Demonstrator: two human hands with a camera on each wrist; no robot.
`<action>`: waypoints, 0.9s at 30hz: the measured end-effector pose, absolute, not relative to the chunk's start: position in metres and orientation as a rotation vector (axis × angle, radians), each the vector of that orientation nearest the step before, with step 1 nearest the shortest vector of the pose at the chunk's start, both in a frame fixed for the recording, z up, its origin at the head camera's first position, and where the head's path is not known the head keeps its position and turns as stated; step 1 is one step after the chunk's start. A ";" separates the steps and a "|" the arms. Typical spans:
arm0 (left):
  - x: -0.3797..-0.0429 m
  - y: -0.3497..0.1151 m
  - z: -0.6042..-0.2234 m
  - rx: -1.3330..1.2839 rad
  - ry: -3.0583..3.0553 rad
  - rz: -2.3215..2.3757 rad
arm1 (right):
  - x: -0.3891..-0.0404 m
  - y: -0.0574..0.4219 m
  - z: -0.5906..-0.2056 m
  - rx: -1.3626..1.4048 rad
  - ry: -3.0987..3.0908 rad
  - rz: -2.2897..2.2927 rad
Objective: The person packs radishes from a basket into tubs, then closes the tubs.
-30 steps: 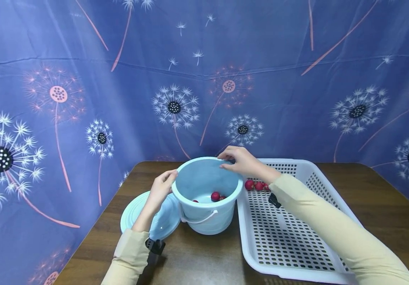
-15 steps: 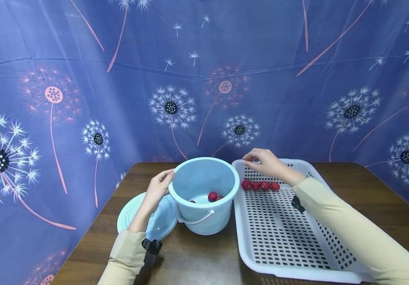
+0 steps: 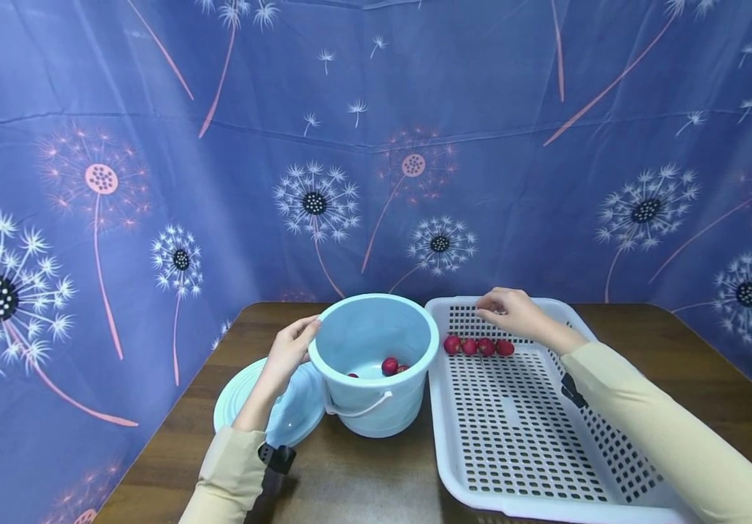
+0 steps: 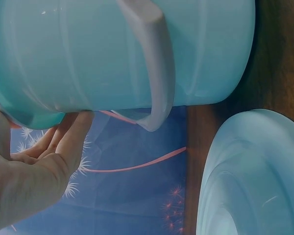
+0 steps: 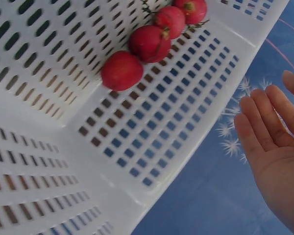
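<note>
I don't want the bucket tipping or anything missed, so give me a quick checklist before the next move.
1. Left hand holding the bucket: ok, at its left side.
2. Bucket upright on the table: ok.
3. Lid off: ok, lying on the table left of the bucket.
4. Right hand free: ok, holding nothing, near the far end of the basket.
5. Row of four red items inside the basket: ok.
6. Full count of red items in the bucket: cannot tell, its near wall hides some of the inside.
</note>
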State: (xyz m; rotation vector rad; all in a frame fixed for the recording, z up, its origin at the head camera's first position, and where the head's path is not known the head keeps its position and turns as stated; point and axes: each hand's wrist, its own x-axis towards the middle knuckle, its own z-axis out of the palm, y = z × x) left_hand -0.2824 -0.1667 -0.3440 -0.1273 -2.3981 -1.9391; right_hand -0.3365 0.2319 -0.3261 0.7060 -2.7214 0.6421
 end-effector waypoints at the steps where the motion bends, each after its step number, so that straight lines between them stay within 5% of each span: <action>1: -0.282 -0.167 -0.344 -0.126 -2.401 -1.937 | -0.336 0.234 -0.328 0.706 -2.720 0.646; 27: -0.285 -0.166 -0.346 -0.115 -2.409 -1.929 | -0.343 0.267 -0.358 0.550 -2.982 0.592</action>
